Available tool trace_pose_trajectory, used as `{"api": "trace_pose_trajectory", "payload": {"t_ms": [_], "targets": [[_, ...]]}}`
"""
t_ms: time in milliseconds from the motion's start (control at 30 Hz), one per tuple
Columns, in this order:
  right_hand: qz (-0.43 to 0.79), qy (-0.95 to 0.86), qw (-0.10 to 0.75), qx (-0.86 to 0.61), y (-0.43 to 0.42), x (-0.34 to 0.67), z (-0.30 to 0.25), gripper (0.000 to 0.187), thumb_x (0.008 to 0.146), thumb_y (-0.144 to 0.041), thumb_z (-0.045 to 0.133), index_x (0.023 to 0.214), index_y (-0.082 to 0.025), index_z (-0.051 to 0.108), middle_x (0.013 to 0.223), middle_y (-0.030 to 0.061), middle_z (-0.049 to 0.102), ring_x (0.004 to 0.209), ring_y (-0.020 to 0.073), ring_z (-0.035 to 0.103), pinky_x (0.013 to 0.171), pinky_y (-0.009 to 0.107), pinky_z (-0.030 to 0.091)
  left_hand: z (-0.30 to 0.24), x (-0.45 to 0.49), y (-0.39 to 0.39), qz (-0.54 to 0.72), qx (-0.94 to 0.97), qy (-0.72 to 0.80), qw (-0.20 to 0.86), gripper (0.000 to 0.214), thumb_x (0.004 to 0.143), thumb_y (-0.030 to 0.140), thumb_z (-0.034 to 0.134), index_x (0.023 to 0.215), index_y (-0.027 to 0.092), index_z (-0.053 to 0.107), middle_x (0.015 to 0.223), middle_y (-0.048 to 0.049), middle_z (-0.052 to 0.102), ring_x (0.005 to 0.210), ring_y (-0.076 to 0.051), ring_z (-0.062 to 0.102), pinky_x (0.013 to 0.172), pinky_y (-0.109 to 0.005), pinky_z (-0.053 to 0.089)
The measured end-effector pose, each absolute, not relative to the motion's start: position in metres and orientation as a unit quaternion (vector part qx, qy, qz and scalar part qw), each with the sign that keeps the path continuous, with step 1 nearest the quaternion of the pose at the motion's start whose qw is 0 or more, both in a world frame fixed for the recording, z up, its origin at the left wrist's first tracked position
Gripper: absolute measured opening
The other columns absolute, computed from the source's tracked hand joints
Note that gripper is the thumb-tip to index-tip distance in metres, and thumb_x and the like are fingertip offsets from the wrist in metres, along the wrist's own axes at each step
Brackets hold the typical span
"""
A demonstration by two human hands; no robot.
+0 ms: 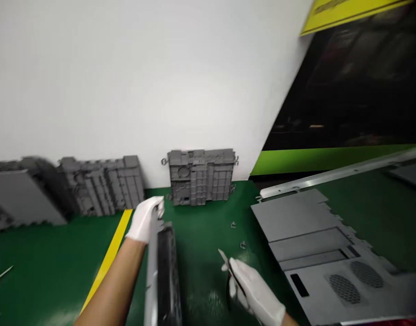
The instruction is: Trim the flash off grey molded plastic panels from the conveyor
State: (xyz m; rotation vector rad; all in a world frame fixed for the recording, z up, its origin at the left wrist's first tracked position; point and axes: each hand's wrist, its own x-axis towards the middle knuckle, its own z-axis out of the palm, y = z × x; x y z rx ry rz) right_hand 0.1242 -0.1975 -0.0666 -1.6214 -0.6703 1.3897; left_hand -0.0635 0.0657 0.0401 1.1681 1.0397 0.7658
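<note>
The head view showed the hands well apart: the white-gloved left hand (pixel 145 220) gripped a long grey-and-black strip (pixel 165 276), and the right hand (pixel 255 287) held thin black pliers (pixel 232 276). Two small metal clips (pixel 242 245) lay loose on the green floor (pixel 201 290); a grey moulded panel (pixel 201 176) had clips on its edges.

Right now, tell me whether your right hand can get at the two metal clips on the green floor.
Probably yes: the right hand lies close to the metal clips, with nothing standing between them on the green floor, though its fingers hold a pointed tool.
</note>
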Motion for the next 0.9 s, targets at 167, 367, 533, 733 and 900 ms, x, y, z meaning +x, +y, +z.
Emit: {"api": "trace_pose_trajectory", "payload": {"t_ms": [167,367,533,733,900], "targets": [[0.502,-0.525,0.287,-0.625,-0.188,0.087,0.055,0.046,0.096,-0.062,0.039,0.079,-0.022,0.057,0.06,-0.0057,0.042,0.058,0.0106,0.038,0.058,0.024,0.034,0.014,-0.048,0.075,0.42,0.541,0.387,0.617,0.029,0.075,0.033,0.061,0.052,0.017,0.051,0.047,0.0014,0.047,0.047,-0.011,0.039,0.048,-0.026,0.027],[0.345,-0.637,0.096,-0.683,-0.194,0.046,0.087,0.053,0.099,-0.059,0.028,0.067,-0.023,0.05,0.058,-0.004,0.052,0.049,0.0104,0.044,0.048,0.025,0.027,0.01,-0.057,0.076,0.412,0.563,0.359,0.62,0.027,0.076,0.033,0.058,0.055,0.017,0.057,0.047,0.0017,0.048,0.049,-0.011,0.041,0.052,-0.028,0.029],[0.234,-0.704,-0.011,-0.67,-0.208,0.024,0.084,0.05,0.099,-0.053,0.031,0.063,-0.024,0.05,0.047,-0.0032,0.056,0.034,0.0109,0.043,0.038,0.029,0.013,0.009,-0.061,0.076,0.425,0.576,0.356,0.601,0.024,0.074,0.029,0.056,0.053,0.017,0.056,0.048,0.0023,0.047,0.05,-0.011,0.04,0.055,-0.029,0.03],[0.124,-0.701,-0.021,-0.702,-0.206,0.014,0.085,0.047,0.1,-0.047,0.033,0.061,-0.024,0.049,0.043,-0.0035,0.055,0.029,0.0114,0.045,0.038,0.032,0.008,0.01,-0.061,0.073,0.435,0.576,0.351,0.596,0.028,0.077,0.031,0.056,0.052,0.018,0.053,0.049,0.0028,0.044,0.051,-0.011,0.039,0.055,-0.028,0.029],[0.017,-0.727,-0.05,-0.684,-0.211,0.004,0.088,0.046,0.099,-0.044,0.038,0.059,-0.024,0.047,0.042,-0.0025,0.053,0.03,0.013,0.048,0.04,0.034,0.01,0.013,-0.064,0.069,0.43,0.569,0.363,0.6,0.028,0.077,0.031,0.056,0.052,0.018,0.051,0.049,0.0028,0.043,0.05,-0.011,0.038,0.052,-0.028,0.028]]}}
